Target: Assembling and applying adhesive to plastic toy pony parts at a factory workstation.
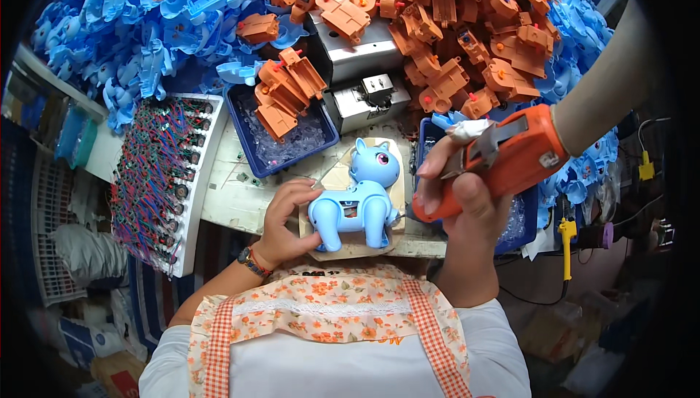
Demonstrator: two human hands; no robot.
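A light blue plastic toy pony (340, 212) lies on its side on a pale wooden block (337, 252), head toward the far side. A rectangular opening in its body shows small parts inside. My left hand (292, 215) grips the pony's rump between thumb and fingers. In my right hand (467, 205) is an orange electric screwdriver (521, 146), its fingers wrapped round the body. The driver's front end points left, close to the pony's front; whether its bit touches the toy I cannot tell. A thick beige tube (609, 66) continues from the driver's rear end.
Beyond lie heaps of blue shells (175, 11) and orange battery housings (445, 80). A blue bin (244, 153) holds clear small parts under orange housings. Metal boxes (368, 106) stand behind the pony. A white tray (204, 186) of wired components is left; a yellow-handled tool (567, 241) hangs right.
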